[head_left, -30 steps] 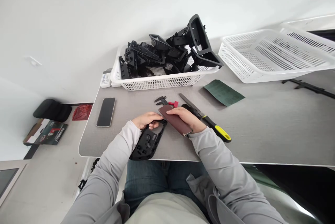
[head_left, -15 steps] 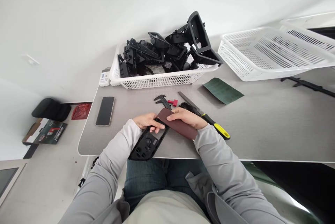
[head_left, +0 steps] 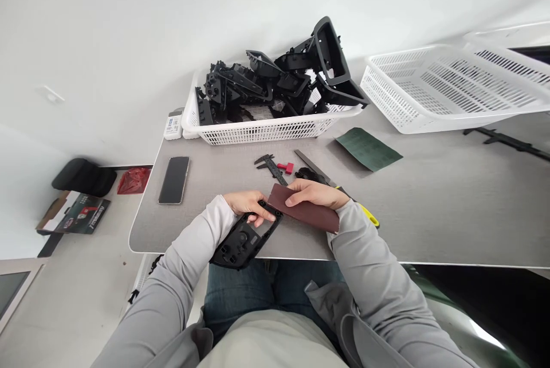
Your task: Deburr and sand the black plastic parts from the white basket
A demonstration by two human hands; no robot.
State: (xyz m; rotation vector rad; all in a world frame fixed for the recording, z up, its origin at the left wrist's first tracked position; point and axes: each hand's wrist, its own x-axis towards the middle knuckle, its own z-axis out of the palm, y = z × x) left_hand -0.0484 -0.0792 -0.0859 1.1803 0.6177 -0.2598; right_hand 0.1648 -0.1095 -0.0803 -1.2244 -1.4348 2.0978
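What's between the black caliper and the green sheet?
The head view shows a small red piece, then a dark item beside the yellow-handled tool's blade.

The held panel (head_left: 239, 243) is left of the held sheet (head_left: 313, 214) and right of the phone (head_left: 174, 180), the basket (head_left: 262, 134) far behind.

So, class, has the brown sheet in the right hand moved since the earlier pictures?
Yes: judged against the calipers, the brown sheet has shifted rightward and towards the near edge of the table.
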